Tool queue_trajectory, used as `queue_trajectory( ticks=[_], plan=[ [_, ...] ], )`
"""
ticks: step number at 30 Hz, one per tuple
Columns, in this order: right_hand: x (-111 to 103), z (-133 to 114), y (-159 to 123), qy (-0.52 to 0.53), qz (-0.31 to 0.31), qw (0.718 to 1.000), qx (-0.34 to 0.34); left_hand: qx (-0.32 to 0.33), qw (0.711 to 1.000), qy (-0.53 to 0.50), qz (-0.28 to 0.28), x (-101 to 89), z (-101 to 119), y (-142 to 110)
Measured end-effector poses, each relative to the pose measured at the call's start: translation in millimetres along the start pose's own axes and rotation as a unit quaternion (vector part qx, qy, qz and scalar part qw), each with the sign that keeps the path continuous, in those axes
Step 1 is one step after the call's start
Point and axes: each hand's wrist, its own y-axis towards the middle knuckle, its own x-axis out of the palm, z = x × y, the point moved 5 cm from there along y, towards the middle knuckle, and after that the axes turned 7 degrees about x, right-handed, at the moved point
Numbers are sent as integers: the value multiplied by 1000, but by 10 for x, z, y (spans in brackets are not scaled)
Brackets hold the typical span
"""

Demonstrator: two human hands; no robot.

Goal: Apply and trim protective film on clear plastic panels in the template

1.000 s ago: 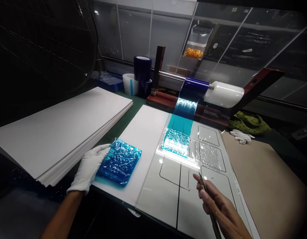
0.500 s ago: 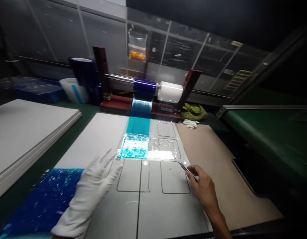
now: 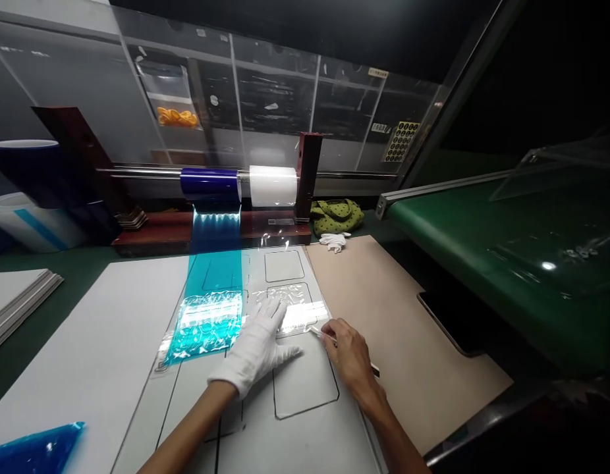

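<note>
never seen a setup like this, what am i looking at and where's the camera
These are a person's own two hands, seen from a camera worn on the head, looking forward and down. The gloved left hand is spread palm down over a pale board marked with dark outlines. The bare right hand holds a slim tool, its tip by the clear film. Behind, a blue roll and white roll sit on a rod; blue film runs down from the blue one onto the board.
</note>
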Motion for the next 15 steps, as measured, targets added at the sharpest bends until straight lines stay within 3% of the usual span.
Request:
queue_trajectory(
  ticks=[4,8,11,15],
  plan=[
    [-4,34,40,64,-21,998,0,2,998,52,31,-13,-63,10],
    [-56,187,40,85,-18,996,5,59,990,116,55,-45,-42,23],
    [-169,421,28,56,29,998,24,112,974,168,99,-85,125,-97],
    [-410,768,-19,8,99,994,54,147,948,231,162,-100,551,-468]
  ],
)
